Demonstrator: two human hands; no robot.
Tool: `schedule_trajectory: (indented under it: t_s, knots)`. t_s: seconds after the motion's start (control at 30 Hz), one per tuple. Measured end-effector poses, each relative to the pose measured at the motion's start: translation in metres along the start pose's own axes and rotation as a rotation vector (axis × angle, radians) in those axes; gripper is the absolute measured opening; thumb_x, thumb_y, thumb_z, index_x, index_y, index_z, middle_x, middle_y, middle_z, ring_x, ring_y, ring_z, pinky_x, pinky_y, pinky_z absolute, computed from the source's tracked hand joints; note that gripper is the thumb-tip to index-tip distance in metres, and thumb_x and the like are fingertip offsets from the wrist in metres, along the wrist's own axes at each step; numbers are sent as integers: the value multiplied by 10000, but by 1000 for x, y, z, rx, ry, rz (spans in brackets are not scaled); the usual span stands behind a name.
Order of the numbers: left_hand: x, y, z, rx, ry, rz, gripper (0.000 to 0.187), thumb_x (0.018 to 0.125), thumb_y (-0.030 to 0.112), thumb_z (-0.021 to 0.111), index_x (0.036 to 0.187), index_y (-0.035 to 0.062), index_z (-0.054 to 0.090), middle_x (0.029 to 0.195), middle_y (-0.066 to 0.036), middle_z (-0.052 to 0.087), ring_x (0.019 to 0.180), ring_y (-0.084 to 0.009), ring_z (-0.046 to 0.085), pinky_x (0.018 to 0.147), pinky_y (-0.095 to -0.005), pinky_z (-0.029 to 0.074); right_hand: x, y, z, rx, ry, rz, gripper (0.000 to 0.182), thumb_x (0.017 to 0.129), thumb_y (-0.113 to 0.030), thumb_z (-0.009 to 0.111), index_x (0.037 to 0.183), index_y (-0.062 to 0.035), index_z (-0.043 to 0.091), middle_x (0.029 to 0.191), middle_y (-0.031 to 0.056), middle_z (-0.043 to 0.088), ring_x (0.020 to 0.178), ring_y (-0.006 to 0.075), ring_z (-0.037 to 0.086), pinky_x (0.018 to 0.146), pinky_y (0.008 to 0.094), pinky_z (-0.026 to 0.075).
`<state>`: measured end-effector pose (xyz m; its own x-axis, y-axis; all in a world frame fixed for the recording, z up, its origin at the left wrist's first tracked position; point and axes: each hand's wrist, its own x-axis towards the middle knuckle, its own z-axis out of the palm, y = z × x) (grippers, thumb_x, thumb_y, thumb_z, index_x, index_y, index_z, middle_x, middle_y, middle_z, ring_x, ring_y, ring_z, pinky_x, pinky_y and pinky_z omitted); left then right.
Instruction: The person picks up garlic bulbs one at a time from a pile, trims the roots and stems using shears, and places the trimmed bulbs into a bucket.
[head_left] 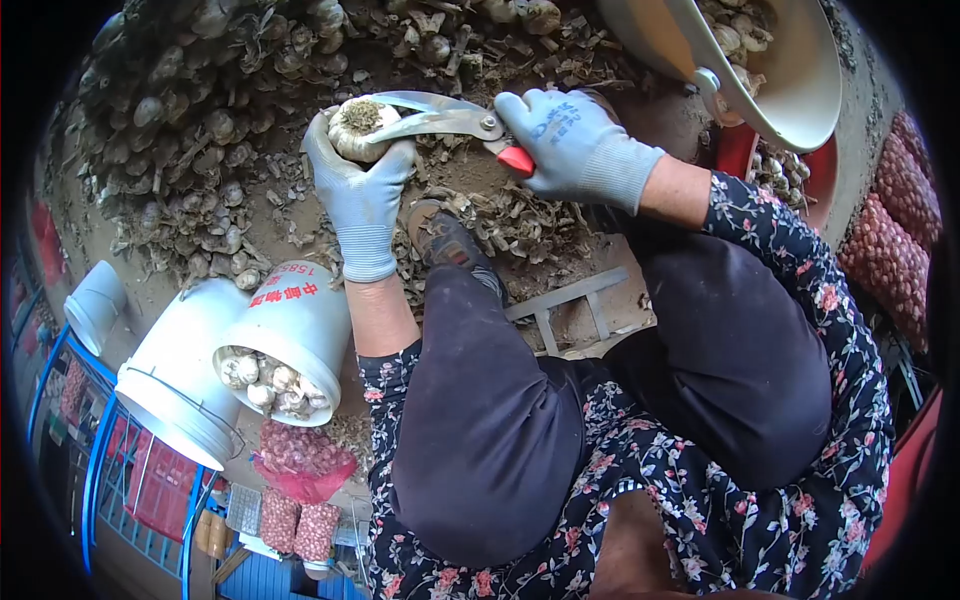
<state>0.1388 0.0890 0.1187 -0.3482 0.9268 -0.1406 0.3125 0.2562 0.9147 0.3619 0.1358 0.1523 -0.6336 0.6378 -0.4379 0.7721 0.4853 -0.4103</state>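
**garlicfan22:** ok so what was going on with the hands at that point?

**dirtbench:** Both were gloved in grey. The left hand (362, 190) was wrapped around a garlic bulb (362, 127), fingers curled up its sides, root end facing the camera. The right hand (570, 145) was clenched on the red handles of a pair of shears (440, 118), just to the right of the bulb.

**garlicfan22:** were the shears actually on the garlic?

**dirtbench:** Yeah, the blades were parted and reached over the top of the bulb, touching or nearly touching the root end. Couldn't tell if they were biting in.

**garlicfan22:** what else was around?

**dirtbench:** A big heap of untrimmed garlic (200, 120) sat on the ground left of and above the bulb, stalks and all. Cut scraps (500, 225) littered the dirt right below it, around the person's shoe (445, 240). Well below and left of the bulb a white bucket (295, 320) lay tipped on its side with cleaned bulbs inside, red lettering on it, and a second white bucket (175, 375) touched it on the left. Up and to the right of the bulb was a pale basin (800, 80) holding more garlic. Red mesh sacks (890, 240) of garlic were far right of it.
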Motion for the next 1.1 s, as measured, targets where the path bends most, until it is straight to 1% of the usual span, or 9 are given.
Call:
schedule_trajectory:
  t_s: [0.2, 0.27, 0.4, 0.6, 0.67, 0.7, 0.87, 0.97, 1.1]
  knots:
    - [-7, 21, 8, 392, 119, 159, 727, 615, 103, 789, 1241, 23, 429, 1111, -143, 576, 1010, -231, 601, 890, -325, 475, 11, -6, 2, -86, 16, -26, 478, 817, -327, 619, 1138, -10, 461, 1007, 186, 591, 960, 327, 608, 825, 449, 461]
    - [-7, 24, 6, 419, 120, 242, 808, 540, 149, 836, 1226, 15, 431, 1052, -190, 591, 933, -326, 621, 820, -366, 505, 10, -6, -3, -105, -27, -31, 480, 811, -318, 626, 1139, -11, 459, 1007, 183, 594, 964, 324, 608, 825, 446, 461]
    - [-7, 24, 8, 451, 50, 169, 755, 555, 206, 834, 1182, 20, 455, 1008, -184, 617, 884, -296, 644, 773, -362, 523, 9, 6, 8, -44, -58, -59, 469, 787, -300, 649, 1099, -6, 460, 990, 180, 610, 945, 315, 624, 808, 428, 479]
    - [-3, 9, 8, 271, -20, 143, 503, 679, 146, 758, 1101, 1, 525, 889, -76, 647, 742, -165, 648, 667, -277, 528, 4, 8, 10, 98, -203, 30, 413, 769, -241, 639, 1043, 8, 456, 900, 211, 641, 885, 346, 643, 769, 420, 512]
    - [-5, 11, 1, -206, -281, -201, 456, 715, 103, 708, 1119, 3, 521, 895, -90, 643, 676, -131, 637, 550, -220, 494, 2, 16, 9, 150, -218, 71, 389, 774, -219, 624, 1039, 12, 457, 886, 219, 642, 875, 357, 639, 766, 429, 504]
    - [-12, 11, 2, -294, -368, -218, 433, 739, 76, 666, 1136, 2, 511, 895, -93, 645, 628, -104, 628, 480, -171, 442, 3, 19, 12, 137, -214, 87, 365, 785, -207, 607, 1046, 2, 461, 894, 221, 640, 878, 366, 634, 760, 438, 497]
    - [-10, 6, -2, -371, -231, -248, 463, 753, 70, 673, 1162, -22, 475, 927, -102, 626, 713, -128, 638, 566, -193, 485, -15, 28, 13, 167, 9, 27, 281, 809, -210, 612, 982, -36, 475, 802, 199, 618, 799, 378, 617, 688, 457, 476]
    - [-11, 7, 1, -137, -222, -187, 599, 681, 147, 794, 1136, -36, 450, 1009, -113, 597, 857, -126, 591, 752, -258, 510, -13, 30, 13, 39, -17, -92, 372, 794, -251, 619, 1073, -48, 480, 947, 166, 613, 905, 322, 626, 769, 417, 491]
    - [-14, 10, 3, 95, -235, -101, 667, 644, 223, 827, 1133, -26, 447, 1006, -156, 624, 887, -183, 622, 779, -305, 511, -3, 23, 18, -46, 62, -112, 429, 772, -270, 649, 1099, -54, 475, 982, 169, 598, 949, 328, 609, 819, 441, 460]
